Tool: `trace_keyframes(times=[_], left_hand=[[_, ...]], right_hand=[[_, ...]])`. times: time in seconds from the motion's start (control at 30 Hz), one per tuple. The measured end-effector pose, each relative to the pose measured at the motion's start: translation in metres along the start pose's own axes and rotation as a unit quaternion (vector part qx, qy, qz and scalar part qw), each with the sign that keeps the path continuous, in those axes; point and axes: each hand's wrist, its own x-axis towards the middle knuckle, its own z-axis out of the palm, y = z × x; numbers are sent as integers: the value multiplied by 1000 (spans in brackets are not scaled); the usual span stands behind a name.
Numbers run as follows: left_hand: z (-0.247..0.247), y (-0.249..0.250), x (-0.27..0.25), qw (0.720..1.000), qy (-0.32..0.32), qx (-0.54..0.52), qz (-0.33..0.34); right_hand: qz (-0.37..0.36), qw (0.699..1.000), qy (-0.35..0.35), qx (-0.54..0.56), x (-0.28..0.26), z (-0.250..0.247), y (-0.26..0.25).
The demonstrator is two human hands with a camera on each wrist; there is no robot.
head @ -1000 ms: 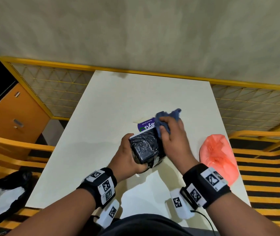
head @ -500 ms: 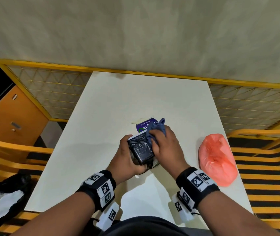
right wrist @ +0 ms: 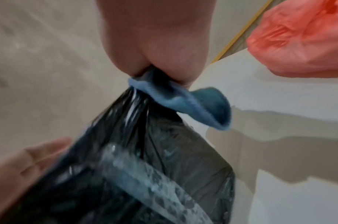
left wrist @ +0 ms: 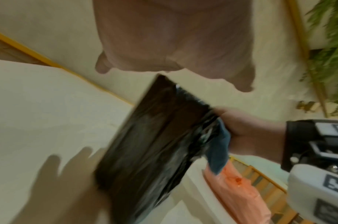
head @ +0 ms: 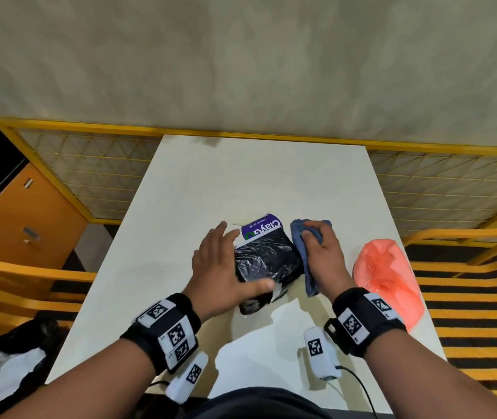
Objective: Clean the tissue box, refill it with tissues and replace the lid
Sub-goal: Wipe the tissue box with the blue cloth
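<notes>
— What's on the surface (head: pixel 180 189)?

— I see the black-wrapped tissue box (head: pixel 266 261) lying near its middle, an orange plastic bag (head: pixel 384 276) at its right edge.

— And my grips?

— My left hand (head: pixel 221 267) lies flat with straight fingers along the box's left side, thumb across its near end. My right hand (head: pixel 324 255) clutches a blue cloth (head: pixel 300 240) against the box's right side.
</notes>
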Motion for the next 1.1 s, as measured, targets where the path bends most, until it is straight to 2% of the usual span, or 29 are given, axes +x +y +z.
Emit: trace_keyframes(times=[0.03,0.1,0.2,0.3,0.4,0.5,0.57,0.67,0.73,0.8,0.87,0.9,0.97,1.03,1.1], left_hand=[[-2,12,4,999,20,26,5],[-1,38,18,995,21,95,24],[8,68,38,981,-43,183,40],[16,77,50,976,-78,202,22],[8,71,45,983,-62,169,23],[1,49,34,997,-28,63,44],[2,31,28,999,-31,-8,42],[15,4,21,997,-23,-56,51],[25,-11,19,993,-10,-98,58],[32,-20,17,983,-4,-166,78],[37,-22,14,972,23,-211,99],[41,-26,11,969,34,-221,102],[50,-36,1,969,34,-234,73],[62,-49,-9,976,25,-212,33],[71,-58,-11,982,12,-190,11]], right_hand=[[15,999,23,42,1,-1,0],[49,989,60,124,3,-5,-2],[66,978,82,183,2,-12,-9],[59,973,89,206,-2,-22,-19],[42,966,93,238,-3,-33,-36],[8,960,116,256,-5,-42,-56],[-23,960,119,251,-7,-43,-67],[-81,985,73,135,-16,-28,-72],[-137,990,-4,22,-31,-7,-63],[-209,965,-113,-110,-53,20,-47],[-297,906,-174,-248,-67,42,-22],[-326,879,-179,-300,-71,50,-11],[-334,849,-164,-374,-67,55,7],[-317,838,-155,-416,-57,51,16],[-291,841,-144,-433,-44,42,22]])
